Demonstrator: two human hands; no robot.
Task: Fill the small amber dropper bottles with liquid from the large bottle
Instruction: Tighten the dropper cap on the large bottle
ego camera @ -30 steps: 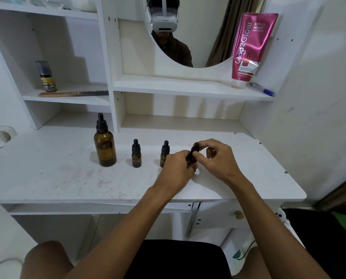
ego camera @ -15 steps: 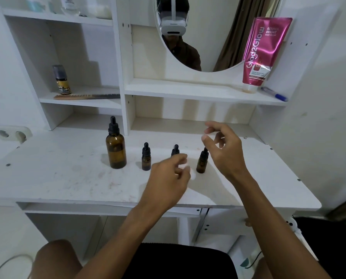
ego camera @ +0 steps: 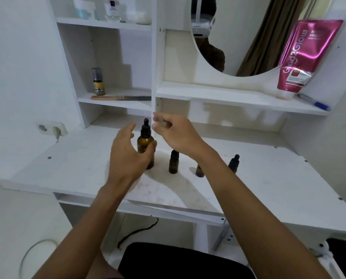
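Note:
The large amber bottle (ego camera: 146, 144) with a black dropper cap stands on the white vanity desk (ego camera: 268, 178). My left hand (ego camera: 128, 158) is open and cupped around it, thumb in front of the glass and fingers just off its left side. My right hand (ego camera: 174, 133) hovers by the dropper cap with fingers loosely curled and holds nothing. Three capped small amber dropper bottles stand in a row to the right: one (ego camera: 173, 164) in plain sight, the second (ego camera: 199, 171) and third (ego camera: 234, 162) partly hidden behind my right forearm.
A white shelf divider (ego camera: 158, 97) rises right behind the large bottle. On the shelves are a pink tube (ego camera: 301, 57), a blue pen (ego camera: 313, 102), a comb (ego camera: 119, 97) and a small yellow-labelled bottle (ego camera: 98, 81). A wall socket (ego camera: 51, 128) sits at the left.
Both hands let go of the rightmost small bottle, which now stands on the desk, and moved left to the large bottle. The view has shifted to the left.

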